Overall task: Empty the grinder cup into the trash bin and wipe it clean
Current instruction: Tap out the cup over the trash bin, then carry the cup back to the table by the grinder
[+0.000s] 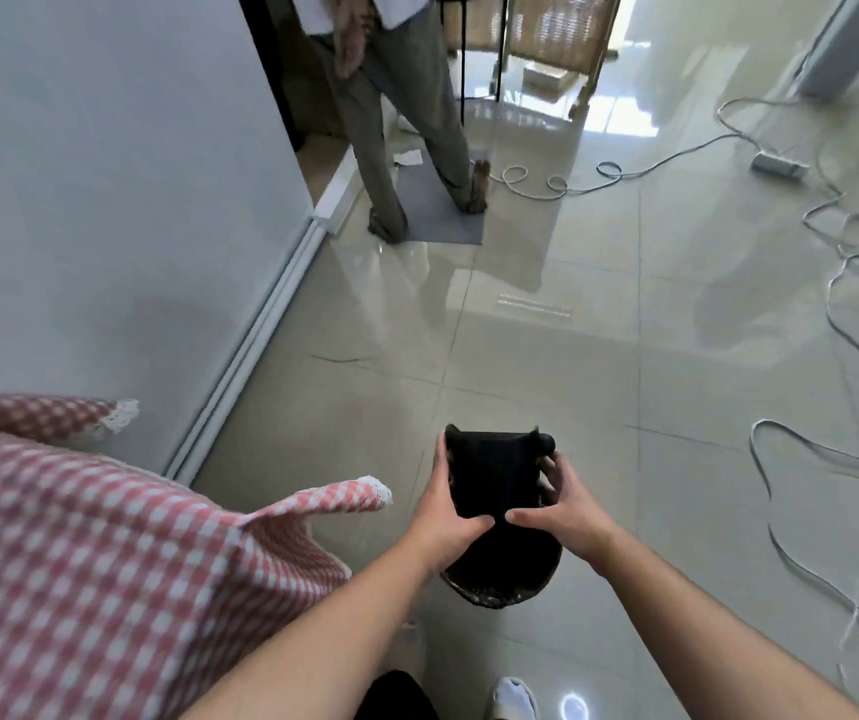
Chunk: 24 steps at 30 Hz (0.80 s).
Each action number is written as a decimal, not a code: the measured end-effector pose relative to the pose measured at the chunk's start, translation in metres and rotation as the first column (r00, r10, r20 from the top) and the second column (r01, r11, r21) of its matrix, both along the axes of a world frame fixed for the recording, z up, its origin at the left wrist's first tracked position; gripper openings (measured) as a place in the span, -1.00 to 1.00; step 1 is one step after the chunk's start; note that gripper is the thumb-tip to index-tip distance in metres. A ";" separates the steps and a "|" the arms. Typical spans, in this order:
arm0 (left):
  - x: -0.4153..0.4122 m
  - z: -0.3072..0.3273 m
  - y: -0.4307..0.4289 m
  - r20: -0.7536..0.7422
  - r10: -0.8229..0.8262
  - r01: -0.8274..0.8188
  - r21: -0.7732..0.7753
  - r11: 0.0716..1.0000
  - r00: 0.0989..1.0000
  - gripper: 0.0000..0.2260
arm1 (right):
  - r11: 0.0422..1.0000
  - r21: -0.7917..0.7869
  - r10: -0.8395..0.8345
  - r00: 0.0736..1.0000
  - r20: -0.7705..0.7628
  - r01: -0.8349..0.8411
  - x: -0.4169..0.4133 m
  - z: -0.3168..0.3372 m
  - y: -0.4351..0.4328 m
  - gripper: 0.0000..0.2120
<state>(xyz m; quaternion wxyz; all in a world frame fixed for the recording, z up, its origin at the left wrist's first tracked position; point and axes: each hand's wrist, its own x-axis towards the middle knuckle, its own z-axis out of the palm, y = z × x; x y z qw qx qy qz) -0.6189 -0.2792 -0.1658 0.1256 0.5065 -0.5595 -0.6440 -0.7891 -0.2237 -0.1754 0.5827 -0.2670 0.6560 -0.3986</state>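
Both hands, left hand (445,522) and right hand (559,504), clasp the black cylindrical grinder cup (489,472) above the dark round trash bin (502,576); emptying step in hand, next likely tipping it further, then wiping.

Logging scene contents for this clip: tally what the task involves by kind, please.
Hands: 2, left hand and right hand
Grinder cup: 1, black grinder cup held by both
Trash bin: 1, trash bin directly below the cup
Total: 4
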 end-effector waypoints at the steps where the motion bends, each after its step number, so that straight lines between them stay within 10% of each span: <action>1: 0.002 0.015 -0.003 0.005 0.017 -0.016 -0.062 0.998 1.000 0.01 | 0.999 -0.040 0.021 0.999 -0.025 -0.022 0.002 0.012 -0.007 -0.21; 15: 0.201 0.187 -0.008 -0.109 0.565 -0.527 -0.536 0.659 0.818 0.01 | 0.716 -0.476 0.507 0.849 -0.147 -0.510 0.199 0.194 -0.112 -0.26; 24: 0.420 0.199 0.134 -0.129 0.921 -0.811 -0.529 0.250 0.368 -0.03 | 0.381 -0.495 0.816 0.536 -0.217 -0.781 0.464 0.211 -0.048 -0.43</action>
